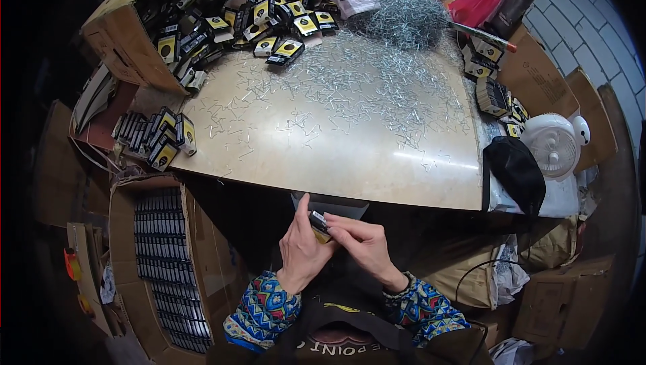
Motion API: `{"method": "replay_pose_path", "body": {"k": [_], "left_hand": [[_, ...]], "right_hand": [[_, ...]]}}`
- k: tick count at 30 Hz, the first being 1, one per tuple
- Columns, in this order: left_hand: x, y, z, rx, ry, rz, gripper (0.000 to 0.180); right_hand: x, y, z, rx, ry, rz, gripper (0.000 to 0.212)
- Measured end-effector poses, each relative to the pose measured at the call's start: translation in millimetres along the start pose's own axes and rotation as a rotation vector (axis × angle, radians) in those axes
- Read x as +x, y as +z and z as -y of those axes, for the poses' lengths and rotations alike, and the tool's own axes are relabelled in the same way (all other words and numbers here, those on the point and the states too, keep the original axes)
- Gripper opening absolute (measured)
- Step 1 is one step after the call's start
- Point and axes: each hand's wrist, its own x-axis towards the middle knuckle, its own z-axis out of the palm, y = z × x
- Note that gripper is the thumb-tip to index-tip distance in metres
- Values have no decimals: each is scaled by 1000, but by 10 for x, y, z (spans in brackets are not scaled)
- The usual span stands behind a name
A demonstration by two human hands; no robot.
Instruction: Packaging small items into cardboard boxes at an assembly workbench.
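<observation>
Both hands hold one small black-and-yellow box below the near edge of the tabletop. The left hand cradles it from beneath; the right hand pinches its top end. Good practice: keep the box level and press the flap squarely, clear of the loose metal clips.

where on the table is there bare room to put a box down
The near edge of the round table, in front of both hands, is barest. Staples scatter the middle and pile at the far side; small boxes crowd the far left.
</observation>
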Motion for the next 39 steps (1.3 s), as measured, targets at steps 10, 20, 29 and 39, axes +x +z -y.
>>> {"method": "replay_pose_path", "body": {"k": [10, 20, 29, 39], "left_hand": [[6, 9, 18, 38, 82, 32, 80], [5, -18, 17, 9, -12, 18, 76], [-24, 12, 72, -59, 129, -9, 82], [7, -5, 42, -21, 151, -79, 71]], "right_hand": [[100, -16, 94, -125, -62, -151, 16], [148, -30, 182, -320, -226, -164, 10], [281, -108, 250, -383, -139, 13, 14], [32, 61, 81, -47, 45, -50, 25]]}}
